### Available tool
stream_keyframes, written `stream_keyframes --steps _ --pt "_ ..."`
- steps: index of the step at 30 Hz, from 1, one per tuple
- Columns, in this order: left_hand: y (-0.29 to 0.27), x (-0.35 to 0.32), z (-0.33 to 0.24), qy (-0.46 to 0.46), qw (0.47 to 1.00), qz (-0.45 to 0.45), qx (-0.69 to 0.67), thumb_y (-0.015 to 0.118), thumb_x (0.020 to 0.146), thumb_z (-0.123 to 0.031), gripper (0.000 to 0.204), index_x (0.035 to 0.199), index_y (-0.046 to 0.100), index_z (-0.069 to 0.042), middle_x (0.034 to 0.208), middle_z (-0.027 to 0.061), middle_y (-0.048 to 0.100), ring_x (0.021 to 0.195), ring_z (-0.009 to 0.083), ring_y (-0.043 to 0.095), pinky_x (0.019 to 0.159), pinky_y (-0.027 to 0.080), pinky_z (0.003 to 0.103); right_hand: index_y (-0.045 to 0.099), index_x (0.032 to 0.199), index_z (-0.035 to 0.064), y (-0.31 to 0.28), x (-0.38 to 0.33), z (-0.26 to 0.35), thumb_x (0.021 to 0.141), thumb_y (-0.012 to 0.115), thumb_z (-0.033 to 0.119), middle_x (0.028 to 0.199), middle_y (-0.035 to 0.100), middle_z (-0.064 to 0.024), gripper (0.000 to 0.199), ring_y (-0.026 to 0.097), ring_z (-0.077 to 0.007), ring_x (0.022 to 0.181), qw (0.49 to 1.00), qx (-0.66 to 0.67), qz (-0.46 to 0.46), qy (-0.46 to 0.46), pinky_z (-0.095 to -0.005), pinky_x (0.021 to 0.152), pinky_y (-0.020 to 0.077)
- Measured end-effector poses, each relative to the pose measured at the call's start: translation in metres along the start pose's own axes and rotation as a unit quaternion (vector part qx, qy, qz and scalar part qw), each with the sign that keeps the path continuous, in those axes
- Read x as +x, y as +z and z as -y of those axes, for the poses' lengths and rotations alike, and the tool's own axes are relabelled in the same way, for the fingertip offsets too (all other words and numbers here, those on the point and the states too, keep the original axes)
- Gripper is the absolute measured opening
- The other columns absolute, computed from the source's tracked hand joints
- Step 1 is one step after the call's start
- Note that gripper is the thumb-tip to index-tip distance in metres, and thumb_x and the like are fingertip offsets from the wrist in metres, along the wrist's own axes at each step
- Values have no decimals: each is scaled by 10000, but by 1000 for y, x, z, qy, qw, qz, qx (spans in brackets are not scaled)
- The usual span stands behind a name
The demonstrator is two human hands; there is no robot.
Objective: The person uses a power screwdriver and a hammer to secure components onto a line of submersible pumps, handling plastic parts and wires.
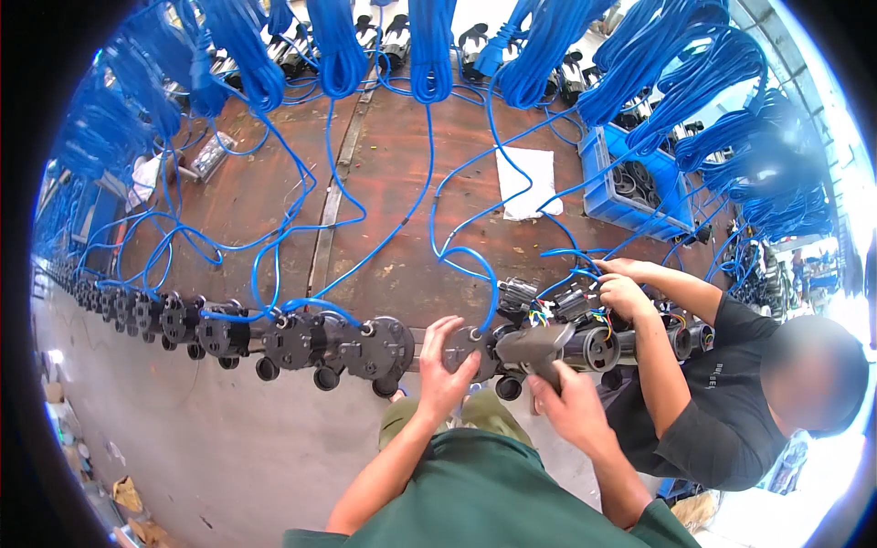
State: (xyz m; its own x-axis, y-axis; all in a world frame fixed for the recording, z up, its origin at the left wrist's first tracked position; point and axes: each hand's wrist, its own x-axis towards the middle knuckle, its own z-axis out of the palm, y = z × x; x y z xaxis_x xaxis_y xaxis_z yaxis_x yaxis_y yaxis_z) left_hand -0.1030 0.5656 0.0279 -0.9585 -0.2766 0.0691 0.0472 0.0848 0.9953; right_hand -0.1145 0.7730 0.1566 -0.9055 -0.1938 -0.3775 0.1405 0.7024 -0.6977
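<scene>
Worn brown surface (393, 237) runs across my feed, blue cable coils (431, 73) hanging along 12 o'clock, white sheet (527, 183) at 1 and blue crate (598, 183) near 2. Black motor units (370, 352) line its near edge, strung toward 9 o'clock.

Key relation, clock as I see it on screen: dark capped unit (473, 351) sits between the two hands, at about 1 o'clock from the left hand (440, 376) and 10 to 11 from the right hand (574, 404). Left is nearer, fingers curled at the unit's left side, thumb across its face; how firmly it grips, I can't tell. Right is wrapped round the handle of a grey power tool (534, 345). Tool body lies roughly along 3-to-9, nose toward 9, facing the unit; handle drops toward 5 into the palm. I can't make out whether nose and cap touch. Hands are apart, unit and tool between them.

Blue cable (495, 292) leaves the unit's top toward 12. Co-worker (722, 402) at 4 o'clock has both hands at coloured wires, near but clear of mine.
</scene>
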Motion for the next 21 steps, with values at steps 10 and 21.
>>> stream_keyframes --steps 10,21 --pt "-5 -2 34 175 979 -28 99 995 531 -342 951 1347 592 -66 1287 149 644 1218 371 603 1063 450 505 686 1149 8 20 -12 63 1004 675 289 938 708 -195 316 706 -329 800 962 -132 1 -238 -424 737 547" --pt "-7 -5 20 166 980 -35 100 1006 490 -300 987 1348 570 -81 1255 132 661 1155 381 632 1026 480 499 661 1119 -59 -25 -42 99 1060 622 264 853 627 6 330 545 -104 744 982 46 -49 -177 -292 669 451"
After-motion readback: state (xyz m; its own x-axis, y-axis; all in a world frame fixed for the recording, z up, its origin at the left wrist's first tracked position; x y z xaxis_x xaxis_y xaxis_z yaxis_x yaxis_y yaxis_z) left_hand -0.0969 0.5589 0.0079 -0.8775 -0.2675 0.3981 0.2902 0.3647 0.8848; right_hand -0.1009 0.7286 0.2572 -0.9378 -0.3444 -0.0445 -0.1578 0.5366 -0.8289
